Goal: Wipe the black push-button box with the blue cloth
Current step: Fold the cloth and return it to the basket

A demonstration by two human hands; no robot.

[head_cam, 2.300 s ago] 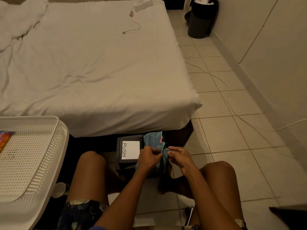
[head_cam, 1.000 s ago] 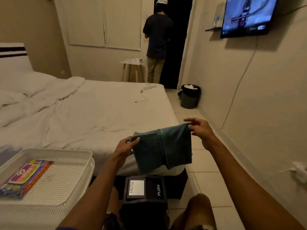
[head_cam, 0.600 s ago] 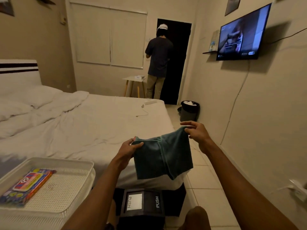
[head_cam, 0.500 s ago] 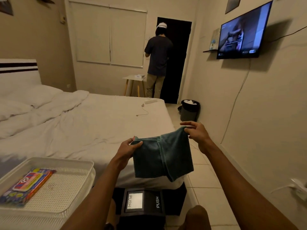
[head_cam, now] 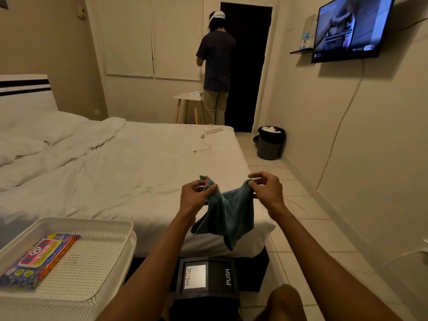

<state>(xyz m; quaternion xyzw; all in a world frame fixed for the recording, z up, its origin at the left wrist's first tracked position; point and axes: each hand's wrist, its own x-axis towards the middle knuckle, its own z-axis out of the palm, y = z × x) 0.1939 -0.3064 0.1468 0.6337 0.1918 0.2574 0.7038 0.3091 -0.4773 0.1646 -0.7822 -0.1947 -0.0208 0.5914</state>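
Observation:
The blue cloth (head_cam: 228, 213) hangs in the air over the bed's foot end, pinched at its two upper corners. My left hand (head_cam: 195, 196) grips the left corner, where a small red tag shows. My right hand (head_cam: 266, 188) pinches the right corner. The cloth sags in folds between them. Below, on the floor between my knees, stands the black push-button box (head_cam: 207, 278), with a white PUSH panel on top and PUSH lettering on its right side. Neither hand nor the cloth touches the box.
A white perforated tray (head_cam: 92, 258) with a colourful packet (head_cam: 38, 259) sits at my left. The bed (head_cam: 120, 172) lies ahead. A person (head_cam: 216, 66) stands at the far doorway beside a small table. A black bin (head_cam: 271, 142) stands by the right wall, under a television (head_cam: 349, 28).
My hands have come closer together, so the spread cloth now sags and bunches between them. Earlier still, the cloth was lifted off the box.

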